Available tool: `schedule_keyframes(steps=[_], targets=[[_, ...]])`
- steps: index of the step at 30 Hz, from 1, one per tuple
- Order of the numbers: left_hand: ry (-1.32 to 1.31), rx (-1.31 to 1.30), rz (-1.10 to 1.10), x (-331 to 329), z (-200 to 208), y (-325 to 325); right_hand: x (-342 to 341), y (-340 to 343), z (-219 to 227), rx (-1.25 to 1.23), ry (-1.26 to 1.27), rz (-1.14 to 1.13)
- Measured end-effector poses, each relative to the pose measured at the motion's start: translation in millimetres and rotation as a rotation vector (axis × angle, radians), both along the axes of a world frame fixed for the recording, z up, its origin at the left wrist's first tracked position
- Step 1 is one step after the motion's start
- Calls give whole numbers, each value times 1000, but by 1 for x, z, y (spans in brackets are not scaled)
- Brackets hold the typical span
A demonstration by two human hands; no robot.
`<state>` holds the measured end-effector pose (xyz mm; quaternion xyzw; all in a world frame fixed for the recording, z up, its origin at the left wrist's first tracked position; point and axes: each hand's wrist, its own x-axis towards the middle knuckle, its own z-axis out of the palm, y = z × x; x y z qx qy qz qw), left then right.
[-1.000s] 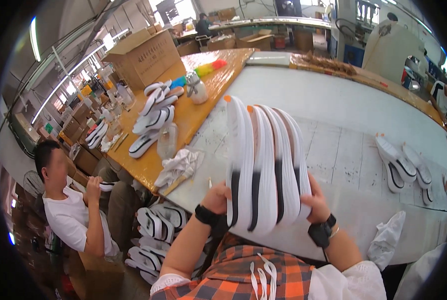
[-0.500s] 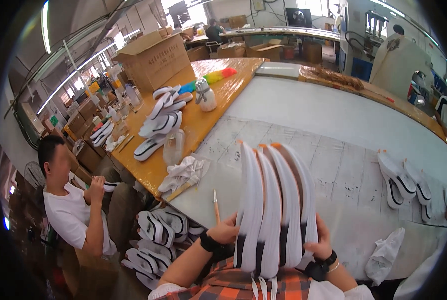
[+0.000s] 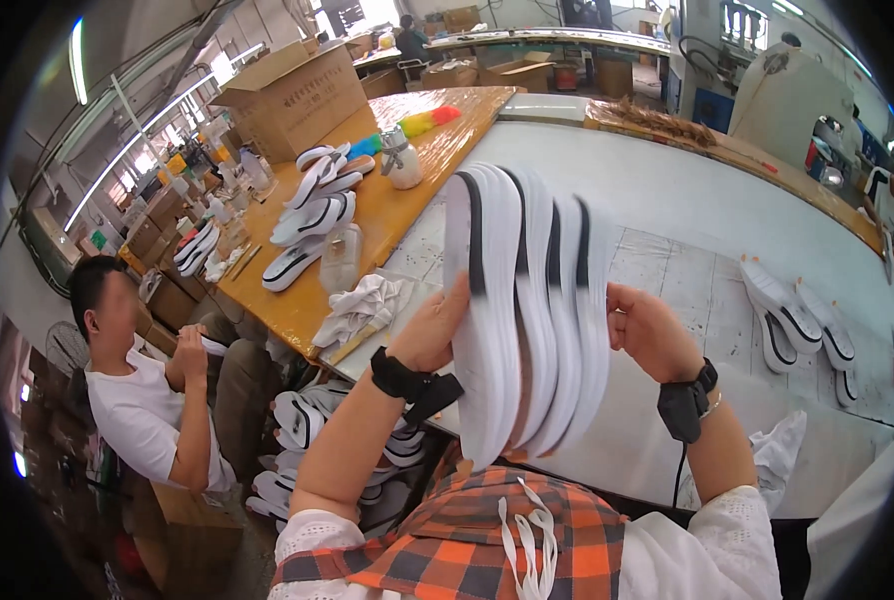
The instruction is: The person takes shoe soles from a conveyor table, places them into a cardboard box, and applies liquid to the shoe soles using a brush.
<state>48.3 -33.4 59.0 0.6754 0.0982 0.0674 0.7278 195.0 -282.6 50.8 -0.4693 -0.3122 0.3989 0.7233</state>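
Note:
Upright in front of my chest stands a row of several white shoe soles (image 3: 492,350), pressed side by side, with black bands along their upper parts. My left hand (image 3: 435,328) is closed on the outer left sole, its thumb lying on the side. At the opposite edge, my right hand (image 3: 652,332) has curled fingers against the outer right sole. Part of its grip is hidden behind the stack. More white soles (image 3: 785,312) with black stripes lie on the grey worktable (image 3: 647,410) to the right. Slight motion blur softens the held stack.
A yellow-topped table (image 3: 392,235) adjoins on the left, bearing stacked soles (image 3: 307,222), a clear bottle (image 3: 340,258), a lidded jar (image 3: 400,168) and a carton (image 3: 297,105). A crumpled cloth (image 3: 367,303) lies at its corner. A seated person (image 3: 152,410) and piled soles (image 3: 297,425) are left below.
The held stack has been turned end for end: the black bands were at the bottom and now point up. Both hands have risen and moved farther from my body.

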Motion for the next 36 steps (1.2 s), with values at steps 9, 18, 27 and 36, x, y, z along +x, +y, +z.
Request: schedule_keyframes(steps=[9,18,27,36], targets=[[24,-901,-307,-8,-16,-11,-10,19,-5,-65,334,-61],[53,-881,-243,-9,-25,-9,-8,18,-15,-66,365,-63],[73,-892,-346,-6,-24,-5,8,22,-25,-85,292,27],[101,-976,-388,0,-28,-3,2,24,-22,-108,438,-61]])
